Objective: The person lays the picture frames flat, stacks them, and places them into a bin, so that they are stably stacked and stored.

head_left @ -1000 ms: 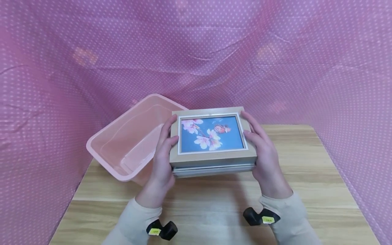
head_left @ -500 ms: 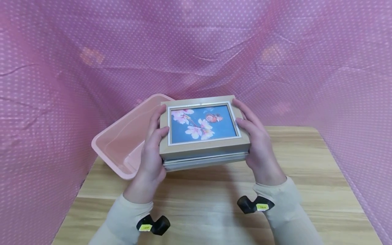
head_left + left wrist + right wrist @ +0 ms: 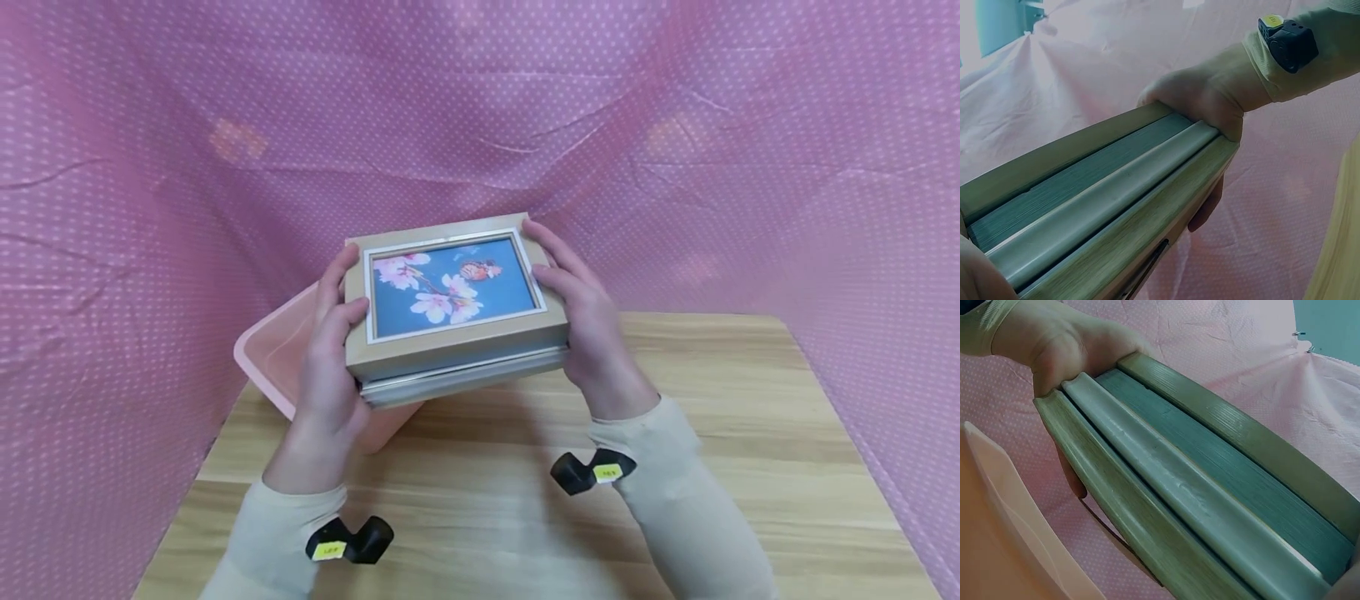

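Observation:
Both hands hold up a stack of several picture frames in the head view, tilted, with its left end nearer me. The top frame is pale wood with a white inner edge around a print of pink blossoms and a butterfly on blue. My left hand grips the left end and my right hand the right end, thumbs and fingers at the sides. From the left wrist view, the stack's side shows a blue-grey frame, a silvery one and a wood-toned one layered together. The lower frames' faces are hidden.
Behind and below the stack's left end stands a pink plastic bin, partly covered by the frames and left hand. The wooden table lies beneath. Pink dotted cloth hangs around the back and sides. A black wrist camera sits on each sleeve.
Both hands have carried the stack of picture frames leftward and away from me, over more of the pink bin. The stack has turned slightly, its right end farther back.

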Demonstrator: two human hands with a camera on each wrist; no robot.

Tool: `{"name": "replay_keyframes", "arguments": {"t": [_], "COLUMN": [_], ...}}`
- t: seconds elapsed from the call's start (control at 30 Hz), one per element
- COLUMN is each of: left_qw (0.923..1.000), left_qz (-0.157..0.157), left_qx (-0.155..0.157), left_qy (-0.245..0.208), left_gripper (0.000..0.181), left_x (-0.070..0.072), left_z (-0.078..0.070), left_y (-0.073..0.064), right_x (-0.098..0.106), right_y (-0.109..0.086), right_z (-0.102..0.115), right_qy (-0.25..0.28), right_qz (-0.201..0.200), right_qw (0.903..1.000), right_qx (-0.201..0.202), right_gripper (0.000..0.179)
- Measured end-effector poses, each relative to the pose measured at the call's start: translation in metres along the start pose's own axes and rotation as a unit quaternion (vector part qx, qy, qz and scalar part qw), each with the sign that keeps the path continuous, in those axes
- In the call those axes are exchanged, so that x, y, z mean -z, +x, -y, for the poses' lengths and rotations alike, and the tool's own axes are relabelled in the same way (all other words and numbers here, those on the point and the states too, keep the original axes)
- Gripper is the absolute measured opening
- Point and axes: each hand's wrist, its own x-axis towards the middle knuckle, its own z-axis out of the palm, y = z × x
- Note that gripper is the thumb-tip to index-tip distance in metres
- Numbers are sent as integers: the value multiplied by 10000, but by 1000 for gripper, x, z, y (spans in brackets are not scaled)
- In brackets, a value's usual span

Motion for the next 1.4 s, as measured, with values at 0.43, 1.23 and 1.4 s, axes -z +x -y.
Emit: {"name": "replay_keyframes", "arguments": {"t": [0.43, 1.23, 1.4], "left_qw": [9989, 9879, 9839], "left_qz": [-337, -1315, -1598], "left_qx": [-296, -808, -805], "left_qy": [-144, -145, -23], "left_gripper": [61, 62, 62], "left_x": [25, 68, 75], "left_z": [-13, -11, -8], "left_y": [-1, 15, 18], "right_x": [-32, -79, -85], "right_y": [31, 96, 107], "right_z": [-6, -43, -48], "right_qy": [4, -298, -454], "right_qz": [484, 1159, 1206], "right_qw": [9988, 9913, 9894], "right_qx": [-81, -549, -666], "right_gripper": [54, 53, 50]}}
